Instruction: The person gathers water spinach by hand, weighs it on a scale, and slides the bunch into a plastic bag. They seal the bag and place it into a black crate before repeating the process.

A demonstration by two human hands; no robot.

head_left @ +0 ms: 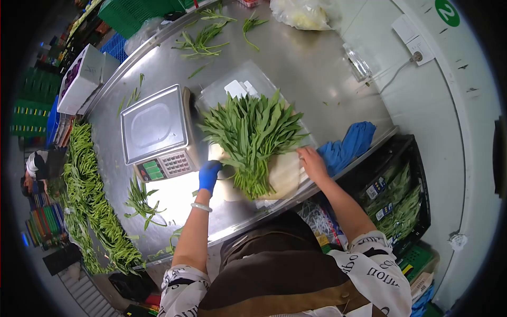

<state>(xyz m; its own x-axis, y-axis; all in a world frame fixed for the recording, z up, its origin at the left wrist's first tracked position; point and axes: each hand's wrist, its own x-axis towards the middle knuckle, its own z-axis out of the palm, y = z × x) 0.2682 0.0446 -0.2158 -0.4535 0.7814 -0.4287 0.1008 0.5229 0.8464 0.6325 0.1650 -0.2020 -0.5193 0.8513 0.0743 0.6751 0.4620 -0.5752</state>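
The brown apron [264, 264] is nearest, against the table [306, 63]. The left hand [210, 174], in a blue glove, has its fingers curled in beside the stems; whether they grip anything I cannot tell. The right hand [312, 160], bare, lies on the other side, fingertips at the edge of a pale sheet [286, 174]; I cannot tell if they pinch it. Between the hands, the bunch [252, 127] of greens rests on the sheet, stems toward the apron, leaves fanned away.

Right of the right hand, a blue cloth [348, 142] lies near the table edge, with a black crate [426, 211] of packed greens below it. Left of the left hand are loose sprigs [141, 203], and farther left a long green pile [95, 195]. The scale [156, 124] stands left of the bunch. Beyond the leaves lie white labels [236, 89], then scattered stalks [200, 45] and a bag [301, 14].
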